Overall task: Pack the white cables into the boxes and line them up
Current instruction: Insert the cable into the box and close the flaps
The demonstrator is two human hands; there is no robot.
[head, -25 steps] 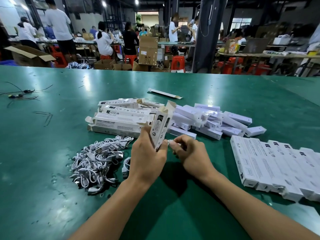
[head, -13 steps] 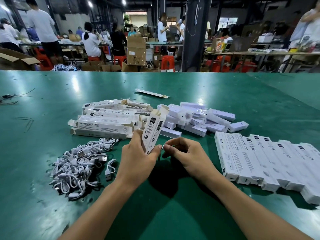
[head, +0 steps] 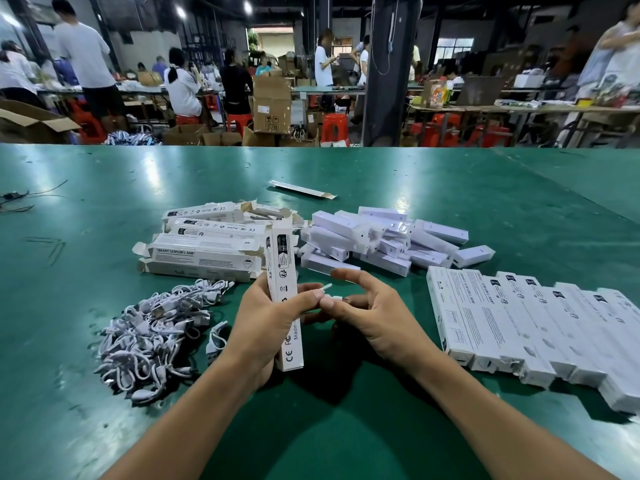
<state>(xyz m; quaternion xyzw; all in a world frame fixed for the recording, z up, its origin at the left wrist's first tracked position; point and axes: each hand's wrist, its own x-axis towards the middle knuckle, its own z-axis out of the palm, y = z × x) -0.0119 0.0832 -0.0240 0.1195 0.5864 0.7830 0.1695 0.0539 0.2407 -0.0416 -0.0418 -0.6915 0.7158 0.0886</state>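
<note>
On the counter [head: 104, 174], packed boxes [head: 519, 327] lay in 1 row at right; cables [head: 152, 334] lay heaped at left, within reach. The left hand [head: 258, 330] gripped 1 box [head: 284, 289] steady, probably so the right hand [head: 374, 317], pinching a white piece [head: 331, 297], could load it.

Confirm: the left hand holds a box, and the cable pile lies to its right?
Wrong side. In the head view, the left hand holds the box, but the cable pile lies to its left.
</note>
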